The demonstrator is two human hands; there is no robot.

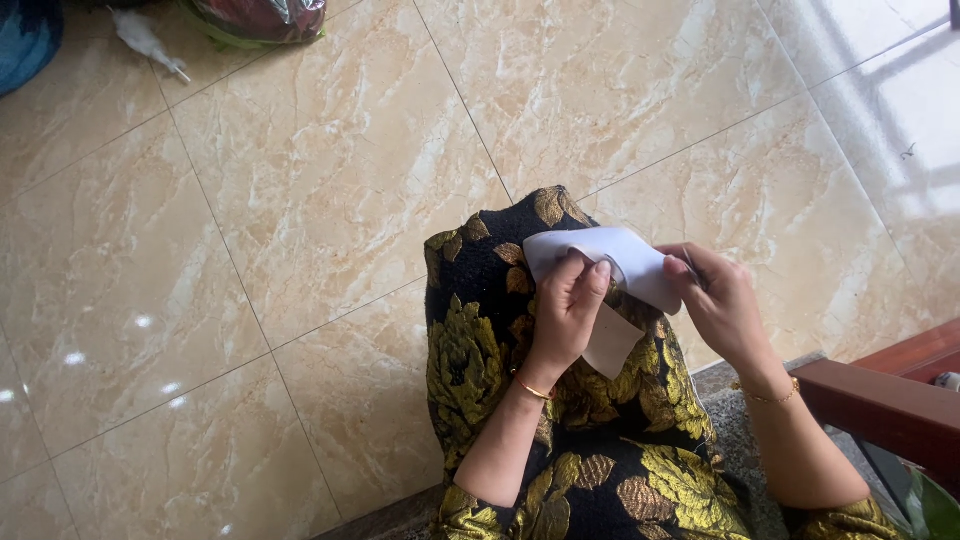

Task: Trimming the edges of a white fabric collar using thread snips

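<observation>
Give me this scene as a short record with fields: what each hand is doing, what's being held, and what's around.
left hand: left hand grips the white fabric piece from its near edge, fingers curled over it
right hand: right hand pinches the fabric's right edge; whether it holds anything thin, I cannot tell
held over: lap in a black and gold floral garment
wrists: a gold bangle on the left
floor: beige marble tiles
right side: dark red wooden furniture

Shiny red-green bag (262,18) — top edge, on floor.

Both hands (565,310) (722,305) raised, fingers seemingly pinched.
</observation>
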